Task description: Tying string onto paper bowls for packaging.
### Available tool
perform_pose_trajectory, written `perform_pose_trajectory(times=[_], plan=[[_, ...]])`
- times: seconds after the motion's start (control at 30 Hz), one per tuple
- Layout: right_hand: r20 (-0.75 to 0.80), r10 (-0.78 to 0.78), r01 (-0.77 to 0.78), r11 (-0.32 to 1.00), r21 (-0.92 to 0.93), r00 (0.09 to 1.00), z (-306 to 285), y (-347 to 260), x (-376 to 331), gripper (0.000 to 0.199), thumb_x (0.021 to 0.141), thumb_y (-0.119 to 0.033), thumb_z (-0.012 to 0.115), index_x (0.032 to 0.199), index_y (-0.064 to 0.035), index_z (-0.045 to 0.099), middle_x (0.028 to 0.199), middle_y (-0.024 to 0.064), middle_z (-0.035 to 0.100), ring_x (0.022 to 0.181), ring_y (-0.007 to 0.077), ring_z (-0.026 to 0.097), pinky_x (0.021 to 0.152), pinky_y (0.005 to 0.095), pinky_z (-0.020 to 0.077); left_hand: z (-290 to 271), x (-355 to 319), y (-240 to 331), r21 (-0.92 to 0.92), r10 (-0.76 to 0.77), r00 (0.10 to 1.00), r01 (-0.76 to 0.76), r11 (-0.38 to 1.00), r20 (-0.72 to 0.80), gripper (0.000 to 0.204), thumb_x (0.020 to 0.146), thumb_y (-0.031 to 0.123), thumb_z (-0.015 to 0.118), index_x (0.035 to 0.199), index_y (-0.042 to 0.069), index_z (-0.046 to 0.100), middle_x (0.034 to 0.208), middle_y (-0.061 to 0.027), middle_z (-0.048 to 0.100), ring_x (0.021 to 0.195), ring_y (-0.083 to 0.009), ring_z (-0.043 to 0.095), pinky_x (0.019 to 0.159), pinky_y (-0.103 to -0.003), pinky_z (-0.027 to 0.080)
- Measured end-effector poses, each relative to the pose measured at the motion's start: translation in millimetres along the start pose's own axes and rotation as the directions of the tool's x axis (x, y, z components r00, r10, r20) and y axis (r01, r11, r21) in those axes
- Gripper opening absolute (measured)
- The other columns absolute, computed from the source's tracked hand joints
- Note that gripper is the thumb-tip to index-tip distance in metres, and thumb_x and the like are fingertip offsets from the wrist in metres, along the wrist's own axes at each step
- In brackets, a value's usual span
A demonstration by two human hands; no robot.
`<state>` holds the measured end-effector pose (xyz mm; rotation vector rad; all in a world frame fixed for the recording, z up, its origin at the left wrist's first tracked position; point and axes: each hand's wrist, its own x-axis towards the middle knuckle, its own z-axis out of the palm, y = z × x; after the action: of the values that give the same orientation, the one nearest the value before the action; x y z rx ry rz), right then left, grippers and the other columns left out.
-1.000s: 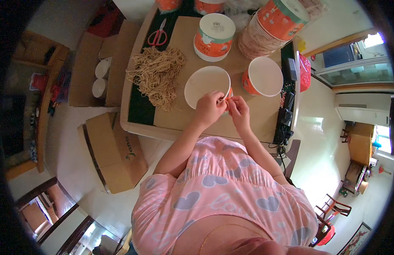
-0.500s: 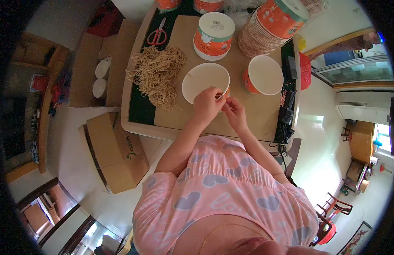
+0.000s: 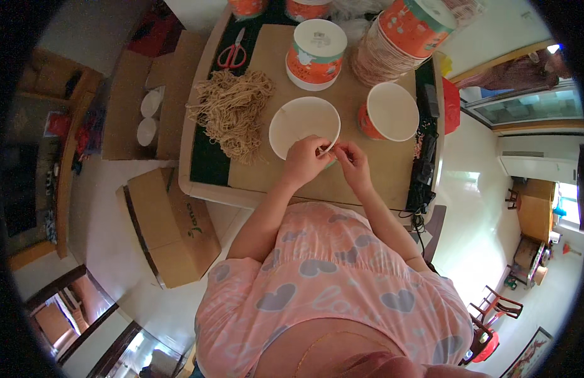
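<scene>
A white-lined orange paper bucket (image 3: 298, 123) stands at the table's near middle with its mouth up. My left hand (image 3: 304, 162) is closed at its near right rim, thumb and fingers pinching the edge. Against the outside of the same rim, my right hand (image 3: 353, 166) has its thumb and fingertips pressed together; whatever small thing may be between them is hidden. To the left lies a loose heap of tan paper cord (image 3: 232, 113). A second open bucket (image 3: 392, 112) rests on the right, and another (image 3: 318, 57) sits upside down behind.
Red-handled scissors (image 3: 233, 55) lie at the far left of the table, beyond the cord. A stack of nested buckets (image 3: 414, 31) leans at the back right. Black adapters and cables (image 3: 424, 167) line the right edge. Cardboard boxes (image 3: 172, 230) stand on the floor at left.
Both hands have dropped slightly toward me at the rim. My right hand has shifted a little to the right, with its fingers pointing more upward.
</scene>
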<state>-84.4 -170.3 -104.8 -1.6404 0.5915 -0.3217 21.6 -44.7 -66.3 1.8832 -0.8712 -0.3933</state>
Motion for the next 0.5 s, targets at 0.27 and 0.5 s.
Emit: perform_pose_trajectory(times=[0.27,0.5], plan=[[0.068,-0.024,0.022,0.999,0.027,0.997,0.8,3.0,0.2,0.012,0.087,-0.01,0.059,0.093,-0.0003,0.06,0.086,0.0035,0.061,0.079,0.0102,0.057,0.072,0.0249,0.0458,-3.6,-3.8,-3.6,-0.153,-0.112,0.994,0.111,0.982,0.005,0.021,0.075,0.004,0.064,0.095,-0.001,0.064,0.081,-0.0122,0.066,0.068,-0.0168,0.064,0.063,-0.028,0.05],[0.083,0.052,-0.06,0.993,0.1,0.995,0.8,-4.7,-1.9,0.011,0.087,-0.008,0.059,0.092,0.0012,0.06,0.088,0.0032,0.061,0.082,0.009,0.057,0.073,0.024,0.0458,-11.7,-1.2,2.9,-0.091,-0.153,0.986,0.158,0.983,0.06,0.016,0.076,0.005,0.061,0.09,-0.001,0.064,0.08,-0.0154,0.066,0.07,-0.0234,0.065,0.063,-0.032,0.05]])
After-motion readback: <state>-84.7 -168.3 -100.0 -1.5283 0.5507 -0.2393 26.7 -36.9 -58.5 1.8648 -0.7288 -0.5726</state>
